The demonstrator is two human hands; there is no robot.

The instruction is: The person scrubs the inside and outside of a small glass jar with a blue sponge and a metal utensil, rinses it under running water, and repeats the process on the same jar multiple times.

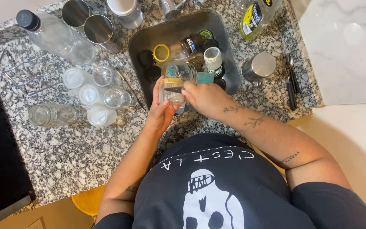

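Head view, near to far. The left hand (161, 111) is wrapped around a clear glass jar (172, 85) from its left side, holding it over the near rim of the dark metal sink (229, 63). The right hand (205, 96) is closed on a small dark blade (173, 89), tip pointing left across the jar's wall. The jar's long axis runs away from the body, mouth far. Beyond, lids and small jars lie in the sink; upturned clear jars (90, 94) stand on the speckled granite counter (73, 144) to the left.

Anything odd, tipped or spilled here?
One clear jar lies on its side on the counter, left of the upright jars. No spill shows. Left hand holds a jar; right hand presses a dark blade to it.
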